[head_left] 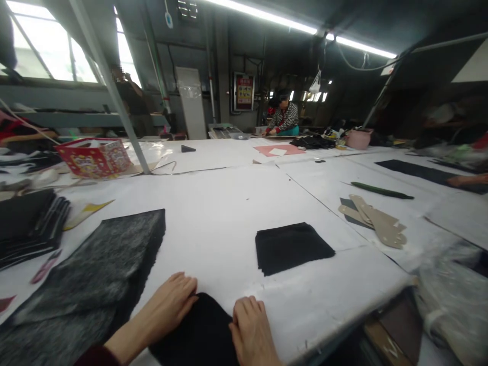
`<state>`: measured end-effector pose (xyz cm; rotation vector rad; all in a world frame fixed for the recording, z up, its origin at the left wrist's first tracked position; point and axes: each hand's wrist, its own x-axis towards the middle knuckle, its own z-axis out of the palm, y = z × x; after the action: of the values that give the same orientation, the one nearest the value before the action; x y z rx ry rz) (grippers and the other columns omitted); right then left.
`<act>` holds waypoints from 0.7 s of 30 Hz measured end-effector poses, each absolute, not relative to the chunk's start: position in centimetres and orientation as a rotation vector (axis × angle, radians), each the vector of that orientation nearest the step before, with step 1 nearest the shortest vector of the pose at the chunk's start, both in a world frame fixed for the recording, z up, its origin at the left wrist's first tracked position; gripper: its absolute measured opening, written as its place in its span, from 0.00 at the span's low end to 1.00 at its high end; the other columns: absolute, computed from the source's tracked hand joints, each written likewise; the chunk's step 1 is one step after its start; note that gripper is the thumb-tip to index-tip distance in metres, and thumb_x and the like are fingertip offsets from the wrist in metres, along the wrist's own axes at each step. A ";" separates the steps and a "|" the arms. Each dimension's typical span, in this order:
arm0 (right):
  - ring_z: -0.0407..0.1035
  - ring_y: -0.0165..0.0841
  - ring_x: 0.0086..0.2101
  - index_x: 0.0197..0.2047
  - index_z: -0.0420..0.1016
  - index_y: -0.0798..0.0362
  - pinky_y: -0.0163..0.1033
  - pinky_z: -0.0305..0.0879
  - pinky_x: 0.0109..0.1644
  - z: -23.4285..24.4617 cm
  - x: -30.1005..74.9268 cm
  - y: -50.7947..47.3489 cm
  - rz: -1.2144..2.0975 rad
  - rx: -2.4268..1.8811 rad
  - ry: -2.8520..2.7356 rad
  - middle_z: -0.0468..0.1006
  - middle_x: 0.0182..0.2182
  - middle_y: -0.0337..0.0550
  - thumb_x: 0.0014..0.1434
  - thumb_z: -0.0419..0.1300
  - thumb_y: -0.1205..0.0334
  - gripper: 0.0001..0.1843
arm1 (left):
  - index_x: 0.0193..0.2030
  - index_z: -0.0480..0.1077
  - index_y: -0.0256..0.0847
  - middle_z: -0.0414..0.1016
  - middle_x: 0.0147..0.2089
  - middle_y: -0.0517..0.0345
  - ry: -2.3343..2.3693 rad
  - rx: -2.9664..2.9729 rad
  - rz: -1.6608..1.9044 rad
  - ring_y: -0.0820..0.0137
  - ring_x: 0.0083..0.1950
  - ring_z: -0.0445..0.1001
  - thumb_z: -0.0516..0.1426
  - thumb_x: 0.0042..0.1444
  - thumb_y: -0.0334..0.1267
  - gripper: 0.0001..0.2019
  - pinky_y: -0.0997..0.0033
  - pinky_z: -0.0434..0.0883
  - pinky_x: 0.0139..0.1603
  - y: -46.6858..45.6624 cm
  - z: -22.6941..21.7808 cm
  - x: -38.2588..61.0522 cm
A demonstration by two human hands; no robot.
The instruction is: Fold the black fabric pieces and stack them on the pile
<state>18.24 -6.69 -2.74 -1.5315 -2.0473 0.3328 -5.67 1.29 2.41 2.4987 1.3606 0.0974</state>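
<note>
A black cloth piece (pixel 204 333) with a rounded top edge lies at the near edge of the white table (pixel 198 203). My left hand (pixel 171 301) has its fingers closed on the upper left edge of this piece. On the opposite edge, my right hand (pixel 252 328) grips with curled fingers and the thumb against the cloth. Ahead and to the right rests a stack of black fabric (pixel 293 247), roughly rectangular with slightly uneven edges. Left of my left forearm spreads a long pile of dark grey, fuzzy-faced material (pixel 102 274).
Folded black fabric (pixel 26 223) is piled at far left, near a red patterned box (pixel 95 157) and a metal pole (pixel 114 96). Beige templates (pixel 377 221) and a cucumber-like green object (pixel 381 190) lie right. Clear plastic (pixel 453 300) bulges at the right edge. Co-workers are farther back.
</note>
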 end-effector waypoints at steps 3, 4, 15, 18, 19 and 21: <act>0.65 0.34 0.34 0.34 0.64 0.49 0.40 0.57 0.42 -3.7 21.0 -6.8 0.542 -1.553 -2.009 0.72 0.31 0.36 0.51 0.56 0.74 0.11 | 0.36 0.65 0.43 0.73 0.34 0.58 1.328 2.276 0.103 0.64 0.37 0.71 0.50 0.62 0.39 0.05 0.65 0.64 0.42 0.9 3.2 -3.7; 0.65 0.33 0.35 0.36 0.65 0.48 0.39 0.57 0.42 -3.7 22.1 -6.7 0.662 -1.582 -1.969 0.72 0.31 0.36 0.49 0.57 0.74 0.13 | 0.36 0.65 0.43 0.74 0.34 0.59 1.309 2.192 0.128 0.66 0.37 0.71 0.52 0.60 0.38 0.03 0.68 0.64 0.39 0.9 3.7 -2.6; 0.69 0.32 0.32 0.49 0.74 0.51 0.37 0.63 0.38 3.9 41.1 5.0 0.898 -1.674 -1.772 0.75 0.32 0.39 0.55 0.55 0.64 0.18 | 0.36 0.72 0.40 0.76 0.33 0.60 1.240 1.866 0.498 0.66 0.37 0.74 0.60 0.51 0.36 0.06 0.70 0.67 0.37 9.6 3.8 13.1; 0.70 0.33 0.34 0.46 0.76 0.51 0.38 0.62 0.41 5.1 43.9 10.8 0.375 -1.924 -1.997 0.77 0.33 0.41 0.56 0.55 0.66 0.15 | 0.41 0.72 0.40 0.76 0.36 0.56 1.371 1.912 0.610 0.64 0.39 0.74 0.60 0.52 0.34 0.08 0.67 0.68 0.39 12.5 2.7 17.4; 0.70 0.35 0.37 0.45 0.77 0.51 0.40 0.61 0.43 5.2 44.1 12.3 0.257 -1.964 -2.026 0.78 0.34 0.44 0.56 0.55 0.67 0.14 | 0.43 0.72 0.39 0.76 0.39 0.53 1.406 1.934 0.637 0.62 0.42 0.74 0.60 0.53 0.33 0.10 0.65 0.69 0.42 13.0 2.6 18.3; 0.68 0.41 0.44 0.42 0.78 0.53 0.47 0.58 0.48 4.5 43.8 14.4 0.142 -1.980 -2.065 0.78 0.39 0.50 0.57 0.55 0.69 0.13 | 0.48 0.71 0.39 0.75 0.47 0.48 1.461 1.988 0.679 0.59 0.49 0.72 0.59 0.53 0.30 0.15 0.61 0.67 0.50 13.2 2.6 19.0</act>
<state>43.78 14.37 4.53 -1.9801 -2.0648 0.1416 19.04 13.17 2.57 1.9878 1.4613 0.6789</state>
